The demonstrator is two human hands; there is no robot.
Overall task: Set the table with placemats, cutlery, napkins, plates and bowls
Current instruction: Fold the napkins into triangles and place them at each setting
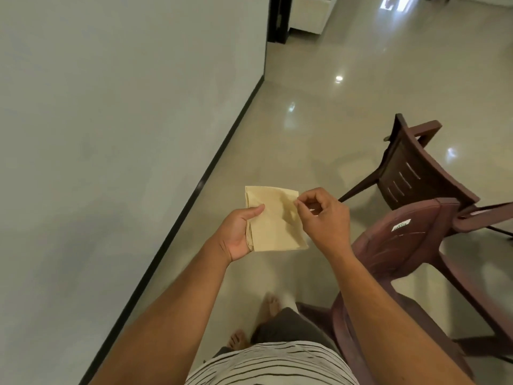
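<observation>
Standing by the wall, no surface in view. I am holding a small stack of beige napkins out in front, over the floor.

Left hand is closed around the stack's left edge, thumb pressing on top, remaining fingers underneath. Right hand is pinching at the upper right edge with thumb and forefinger, the other fingers curled in. It looks to be peeling the top napkin free, though I cannot tell how many layers are caught in the pinch.

To do this step well, as I judge it: keep the left thumb pressing so the rest of the stack stays put, lift only the top corner, and check that a single sheet is coming away before pulling. Thin napkins will likely cling and crease if tugged.

Two maroon plastic chairs are standing near on the right, one behind the other.

Containers: none showing. No plates, bowls, cutlery or placemats in view, so I am judging the setting well short of finished.
</observation>
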